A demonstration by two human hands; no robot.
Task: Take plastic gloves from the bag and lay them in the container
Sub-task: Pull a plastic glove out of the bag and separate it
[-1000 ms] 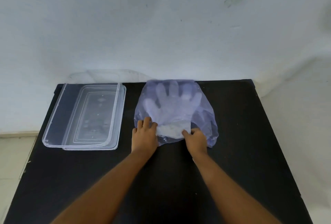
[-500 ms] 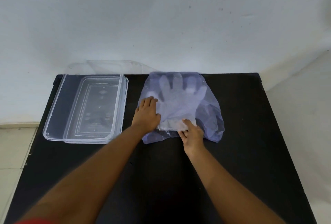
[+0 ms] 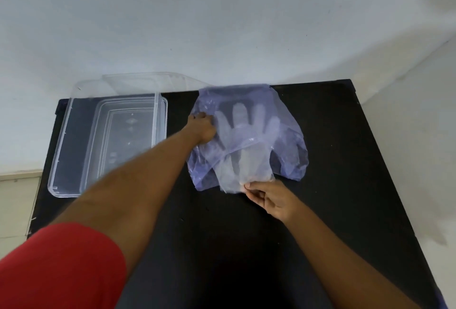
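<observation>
A thin bluish plastic bag (image 3: 288, 135) lies flat on the black table, with the shapes of clear plastic gloves (image 3: 237, 123) showing through it. My left hand (image 3: 203, 127) presses down on the bag's upper left part. My right hand (image 3: 270, 196) pinches the cuff of one clear glove (image 3: 243, 168), which sticks partway out of the bag's near opening. A clear rectangular container (image 3: 74, 140) stands open to the left of the bag.
The black table (image 3: 345, 185) ends at a white wall behind; its right edge borders a pale floor. A clear lid (image 3: 138, 84) leans behind the container against the wall. A red sleeve (image 3: 61, 266) covers my left upper arm.
My left hand slid up the bag to its upper left part. My right hand drew back toward me, pulling a glove partway out of the bag's opening.
</observation>
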